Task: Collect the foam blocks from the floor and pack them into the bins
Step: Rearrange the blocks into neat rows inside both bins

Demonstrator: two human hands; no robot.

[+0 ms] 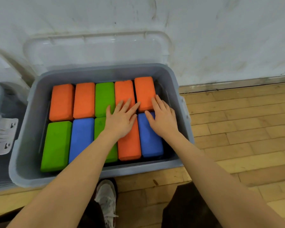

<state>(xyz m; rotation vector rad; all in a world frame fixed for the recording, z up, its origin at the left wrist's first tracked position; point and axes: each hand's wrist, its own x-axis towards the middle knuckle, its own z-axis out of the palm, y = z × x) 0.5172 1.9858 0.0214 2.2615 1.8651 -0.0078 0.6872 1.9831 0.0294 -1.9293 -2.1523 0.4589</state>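
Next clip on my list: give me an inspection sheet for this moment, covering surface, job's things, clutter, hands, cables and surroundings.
Surface: wooden plank floor, bare where visible.
Job's things: grey bin holds ten foam blocks in two rows of five; back row orange, orange, green block, orange, orange block; front row green, blue, green, orange, blue block.
Clutter: clear lid leaning on the wall behind the bin.
Hands: left hand and right hand lie flat, fingers straight, pressing the blocks at the right end.
Cables: nothing seen.
Surroundings: scuffed white wall; second bin at left edge; white shoe below.
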